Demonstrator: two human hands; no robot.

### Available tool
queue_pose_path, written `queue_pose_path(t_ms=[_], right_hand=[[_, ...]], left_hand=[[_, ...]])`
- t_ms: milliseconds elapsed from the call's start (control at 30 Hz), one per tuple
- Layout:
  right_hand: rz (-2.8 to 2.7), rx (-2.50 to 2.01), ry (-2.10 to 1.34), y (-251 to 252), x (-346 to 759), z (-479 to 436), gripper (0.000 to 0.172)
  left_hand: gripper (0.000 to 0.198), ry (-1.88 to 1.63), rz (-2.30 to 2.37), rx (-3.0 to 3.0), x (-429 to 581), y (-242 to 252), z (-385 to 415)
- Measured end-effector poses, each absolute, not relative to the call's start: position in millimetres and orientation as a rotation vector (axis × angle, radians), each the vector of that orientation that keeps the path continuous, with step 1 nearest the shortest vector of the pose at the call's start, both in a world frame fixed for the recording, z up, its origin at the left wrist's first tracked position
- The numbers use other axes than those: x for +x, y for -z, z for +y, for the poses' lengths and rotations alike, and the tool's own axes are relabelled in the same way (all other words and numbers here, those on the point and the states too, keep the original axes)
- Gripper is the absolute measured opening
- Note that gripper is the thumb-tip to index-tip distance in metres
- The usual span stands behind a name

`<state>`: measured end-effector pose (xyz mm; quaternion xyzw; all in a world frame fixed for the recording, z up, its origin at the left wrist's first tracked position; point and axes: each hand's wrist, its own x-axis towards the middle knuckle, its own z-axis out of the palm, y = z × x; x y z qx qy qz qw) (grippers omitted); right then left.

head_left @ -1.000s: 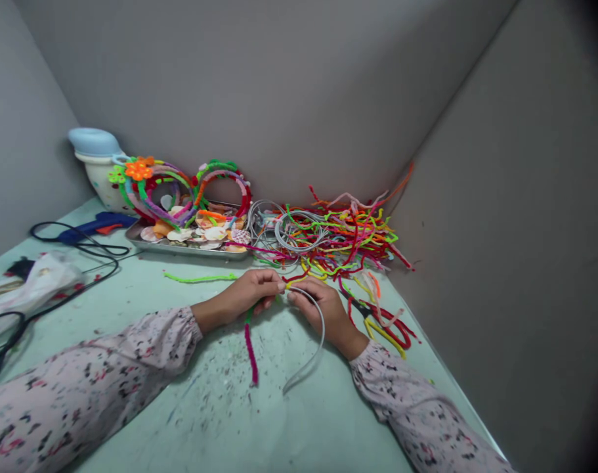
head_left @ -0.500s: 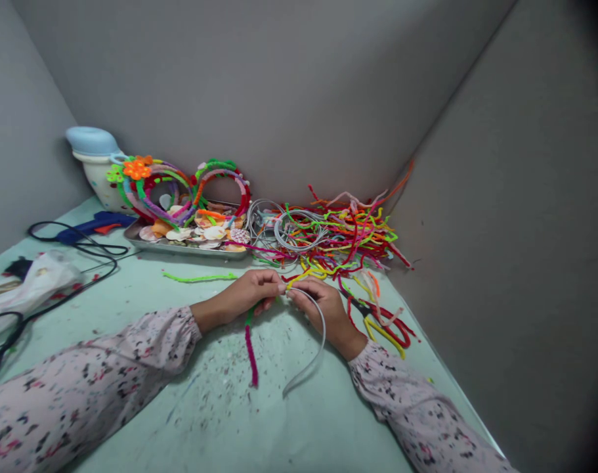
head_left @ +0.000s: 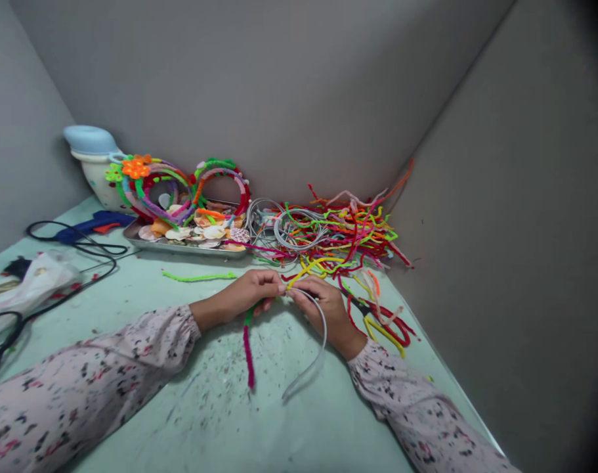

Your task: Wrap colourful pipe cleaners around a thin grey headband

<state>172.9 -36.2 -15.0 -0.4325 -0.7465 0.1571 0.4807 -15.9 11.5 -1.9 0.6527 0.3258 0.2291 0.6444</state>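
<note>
1. Grey band (head_left: 325, 332): between both hands, over the table (head_left: 328, 427), mid-front. Magenta fuzzy end (head_left: 248, 358) hangs below left hand.
2. Left hand (head_left: 256, 292): fingertips pinched on the band. Right hand (head_left: 325, 312): thumb and fingers gripping band plus yellow stem (head_left: 303, 270). Fingers hide the joint.
3. Metal tray (head_left: 190, 248), behind left hand: shells (head_left: 213, 232) inside, fuzzy-wrapped hoops (head_left: 223, 172) standing over them, orange flower (head_left: 136, 167) on one.
4. White container (head_left: 99, 180), blue top, tilted, behind tray's left end. Contents not visible.
5. Plastic bag (head_left: 52, 272), far left: contents unclear. Black cable (head_left: 21, 326) runs alongside; blue tool (head_left: 89, 226) near tray.
6. Fuzzy stem pile (head_left: 348, 230) behind right hand, grey coils (head_left: 277, 233) at its left.
7. Scissors (head_left: 362, 307) just beside right hand, loose stems across them. Green stem (head_left: 200, 278) between tray and left forearm.
</note>
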Motion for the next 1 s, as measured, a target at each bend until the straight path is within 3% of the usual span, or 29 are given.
queue_pose_path(t_ms=[1000], right_hand=[[-1.846, -1.031, -0.324, 13.9, 173.4, -36.2, 0.007]], left_hand=[[0.022, -0.455, 0.773, 1.448, -15.3, -2.1, 10.0]])
